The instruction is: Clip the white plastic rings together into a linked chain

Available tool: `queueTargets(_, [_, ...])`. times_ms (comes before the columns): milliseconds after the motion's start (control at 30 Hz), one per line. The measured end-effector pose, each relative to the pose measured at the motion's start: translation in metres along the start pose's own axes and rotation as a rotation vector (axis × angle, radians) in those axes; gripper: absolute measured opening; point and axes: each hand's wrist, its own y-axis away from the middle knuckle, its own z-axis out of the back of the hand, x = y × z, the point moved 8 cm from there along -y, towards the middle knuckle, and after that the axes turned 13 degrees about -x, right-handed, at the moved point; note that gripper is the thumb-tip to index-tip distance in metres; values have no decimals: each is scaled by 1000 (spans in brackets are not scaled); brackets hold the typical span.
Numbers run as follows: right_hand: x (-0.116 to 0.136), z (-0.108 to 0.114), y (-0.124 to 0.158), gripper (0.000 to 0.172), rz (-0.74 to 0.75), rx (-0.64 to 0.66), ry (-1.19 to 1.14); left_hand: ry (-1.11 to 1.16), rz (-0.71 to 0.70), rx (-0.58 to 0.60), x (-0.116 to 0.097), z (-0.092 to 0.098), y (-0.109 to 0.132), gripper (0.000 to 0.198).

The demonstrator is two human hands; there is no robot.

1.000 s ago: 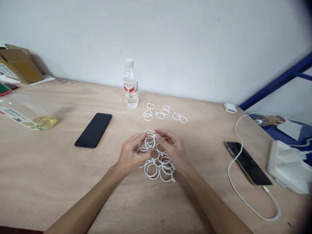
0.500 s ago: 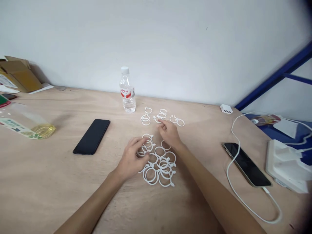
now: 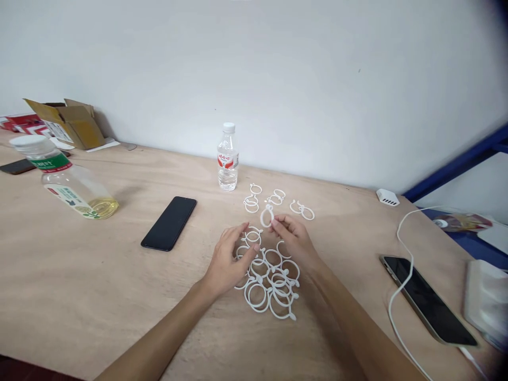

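A white plastic curtain ring (image 3: 266, 216) with a small eyelet is pinched in my right hand (image 3: 294, 236), raised above the table. My left hand (image 3: 230, 260), thumb and fingers apart and holding nothing, hovers at the left edge of a pile of white curtain rings (image 3: 273, 280). It covers part of that pile. Farther back lie three small groups of the same rings: a left group (image 3: 251, 203), a middle group (image 3: 277, 197) and a right group (image 3: 303, 210).
A water bottle (image 3: 227, 161) stands behind the rings. Left of them lie a black phone (image 3: 169, 223), a tilted oil-like bottle (image 3: 75, 182) and an open cardboard box (image 3: 79, 124). A second phone (image 3: 428, 299) with a white cable (image 3: 392, 307) lies at right, near a white charger (image 3: 486, 296).
My right hand has drawn back from the far groups with one ring pinched and lifted. My left hand has spread a little more. The view has shifted to the left.
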Motion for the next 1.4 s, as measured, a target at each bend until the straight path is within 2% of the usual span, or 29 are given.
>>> queueTargets(67, [8, -16, 26, 26, -157, 134, -257, 57, 64, -10, 4, 0, 1, 54])
queueTargets(133, [14, -27, 48, 25, -258, 190, -401, 140, 133, 5, 5, 0, 2, 53])
queueTargets(200, [17, -31, 59, 24, -300, 211, -455, 205, 158, 22, 3, 1, 3, 48])
queueTargets(267, [16, -30, 62, 25, -296, 229, -417, 183, 88, 28, -3, 5, 1, 43])
queueTargets(433, [11, -8, 47, 31, -218, 85, -285, 10, -325, 93, -26, 5, 5, 37])
queueTargets(533, [20, -12, 47, 28, -177, 142, -339, -13, -404, 117, -27, 2, 9, 40])
queueTargets(633, [29, -12, 46, 21, -105, 104, -353, -5, -376, 125, -26, 2, 10, 36])
queueTargets(733, [27, -20, 36, 26, -70, 145, -332, -39, -265, 129, -19, 0, 5, 32])
queueTargets(800, [17, -24, 18, 32, -22, 145, -217, -105, -228, 125, -15, 0, 3, 36])
queueTargets(867, [6, -24, -8, 36, 69, 33, -5, -180, -250, 134, -15, -1, 3, 44])
queueTargets(933, [-6, -30, -30, 26, 107, -6, 84, -234, -297, 180, -17, -4, 5, 52])
queueTargets(1033, [-14, -43, -51, 21, 163, -6, 191, -263, -327, 263, -19, -8, 8, 57])
queueTargets(1167, [-11, -45, -50, 14, 232, -8, 277, -232, -290, 250, -18, -5, 6, 47])
queueTargets(1400, [-4, -25, -37, 12, 224, 46, 260, -175, -221, 151, -13, 0, 0, 36])
